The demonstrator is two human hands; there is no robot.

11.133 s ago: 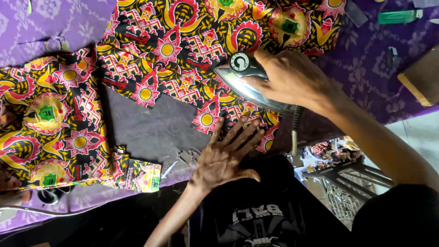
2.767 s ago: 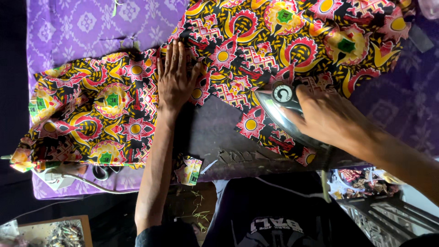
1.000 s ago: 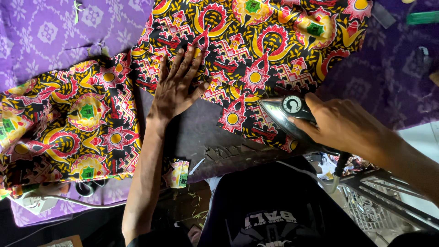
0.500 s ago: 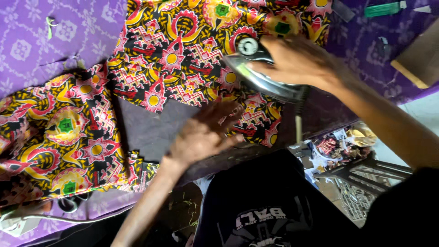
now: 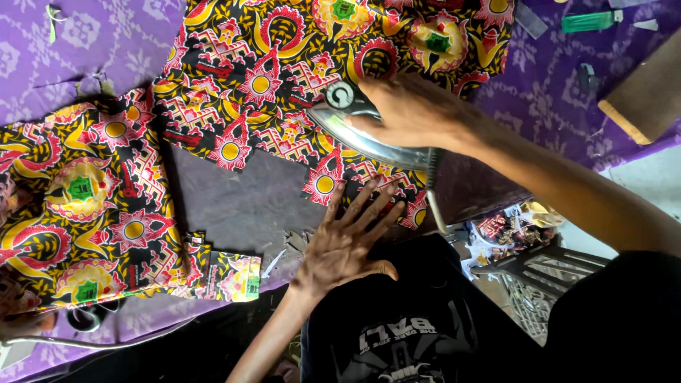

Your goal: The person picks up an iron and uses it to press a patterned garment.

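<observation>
Steel-soled iron (image 5: 369, 135) lies flat on the red, yellow and black patterned fabric (image 5: 255, 78), and the right hand (image 5: 411, 110) wraps its fingers shut round the handle, hiding the handle wholly. Just below the iron the left hand (image 5: 344, 241) presses flat, fingers spread, its fingertips on the fabric's near edge. The iron's cord (image 5: 434, 198) drops from its rear and passes out of sight behind the dark shirt. Left of the iron the fabric runs past the frame edge. Purple patterned cloth (image 5: 92, 42) covers the table; up and right of the iron lies a green object (image 5: 587, 21), perhaps a lighter, too small to tell. Below and right of the iron, clutter sits on the floor, hard to make out.
</observation>
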